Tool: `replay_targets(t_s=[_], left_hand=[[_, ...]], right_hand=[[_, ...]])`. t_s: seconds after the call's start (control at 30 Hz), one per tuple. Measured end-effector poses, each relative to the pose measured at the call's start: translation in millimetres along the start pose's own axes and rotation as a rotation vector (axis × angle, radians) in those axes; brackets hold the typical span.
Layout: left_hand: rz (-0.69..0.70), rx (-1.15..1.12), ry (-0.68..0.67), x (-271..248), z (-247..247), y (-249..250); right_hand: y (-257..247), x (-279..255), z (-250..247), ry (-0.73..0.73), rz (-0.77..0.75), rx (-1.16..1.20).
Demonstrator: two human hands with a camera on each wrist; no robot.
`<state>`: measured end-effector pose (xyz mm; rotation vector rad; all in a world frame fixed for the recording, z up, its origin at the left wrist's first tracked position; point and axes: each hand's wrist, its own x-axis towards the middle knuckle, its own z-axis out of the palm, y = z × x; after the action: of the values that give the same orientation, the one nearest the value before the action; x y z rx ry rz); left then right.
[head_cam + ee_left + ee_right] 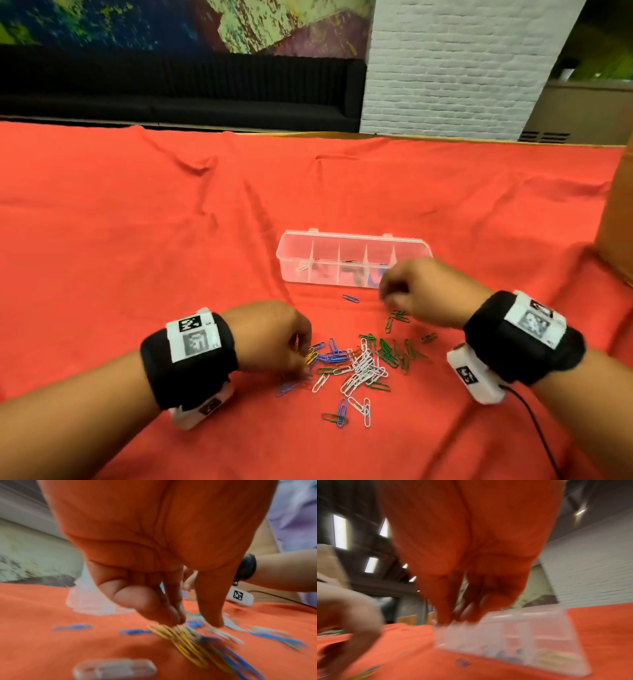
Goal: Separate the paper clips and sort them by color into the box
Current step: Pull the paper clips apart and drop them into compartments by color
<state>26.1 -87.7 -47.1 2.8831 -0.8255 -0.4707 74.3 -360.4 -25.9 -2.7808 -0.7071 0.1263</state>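
A clear compartment box [352, 236] stands open on the red cloth, with a few clips in its cells. In front of it lies a loose pile of paper clips [363, 363] in green, white, blue and yellow. My left hand [301, 356] reaches down into the pile's left edge. In the left wrist view my left hand [192, 624] pinches the end of a linked bunch of yellow paper clips [181, 641] tangled with blue ones. My right hand [390, 294] hovers at the box's front right corner, its fingers bunched and blurred. Whether my right hand [453, 620] holds anything is hidden by blur above the box [556, 649].
A single blue clip [350, 298] lies between the box and the pile. A brown cardboard box [616, 222] stands at the right edge. A black cable [534, 421] trails from my right wrist. Behind the table are a black bench [171, 96] and a white brick column [445, 68].
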Motion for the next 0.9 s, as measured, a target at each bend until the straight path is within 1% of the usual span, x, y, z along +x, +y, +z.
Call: replay_targets(t_s=[0.03, 0.07, 0.1, 0.13, 0.27, 0.33, 0.47, 0.5, 0.57, 0.63, 0.7, 0.77, 0.83, 0.9], left_hand=[[0.048, -0.006, -0.013, -1.3, 5.6, 3.5], [0.099, -0.002, -0.016, -2.4, 10.4, 6.9], [0.152, 0.011, -0.019, -3.1, 13.6, 10.9], [0.204, 0.019, -0.026, -3.7, 16.8, 15.6], [0.377, -0.003, -0.062, -4.5, 24.5, 36.0], [0.404, 0.025, -0.064, -4.7, 28.4, 43.2], [0.402, 0.065, -0.043, -4.2, 31.2, 41.6], [0.395, 0.059, -0.036, -4.8, 30.9, 38.7], [0.349, 0.017, -0.022, -5.7, 29.4, 31.0], [0.262, -0.138, -0.032, -5.6, 25.6, 22.2], [0.146, -0.460, -0.087, -3.5, 20.3, 12.5], [0.062, -0.812, -0.136, -2.5, 14.8, 6.2], [0.001, -1.131, -0.182, -2.9, 10.4, 4.2], [-0.055, -1.377, -0.228, -4.0, 7.4, 5.3]], right_hand=[[-12.8, -9.4, 8.2, -0.146, -0.051, -0.004], [-22.5, -18.3, 17.5, -0.262, -0.081, -0.011], [-29.1, -25.8, 25.9, -0.323, -0.107, -0.026], [-32.8, -32.3, 33.9, -0.346, -0.131, -0.052], [-36.7, -40.7, 44.5, -0.323, -0.201, -0.125], [-35.6, -41.4, 42.2, -0.314, -0.201, -0.122], [-29.6, -44.2, 33.9, -0.253, -0.175, -0.071], [-27.6, -44.5, 31.1, -0.254, -0.168, -0.018], [-22.3, -44.5, 27.3, -0.272, -0.123, 0.231], [-19.4, -46.3, 23.4, -0.288, -0.035, 0.570], [-17.8, -48.5, 20.4, -0.297, 0.067, 0.842], [-17.5, -50.3, 21.1, -0.298, 0.185, 1.080], [-16.7, -51.0, 24.6, -0.253, 0.259, 1.269], [-15.3, -51.3, 30.9, -0.202, 0.260, 1.359]])
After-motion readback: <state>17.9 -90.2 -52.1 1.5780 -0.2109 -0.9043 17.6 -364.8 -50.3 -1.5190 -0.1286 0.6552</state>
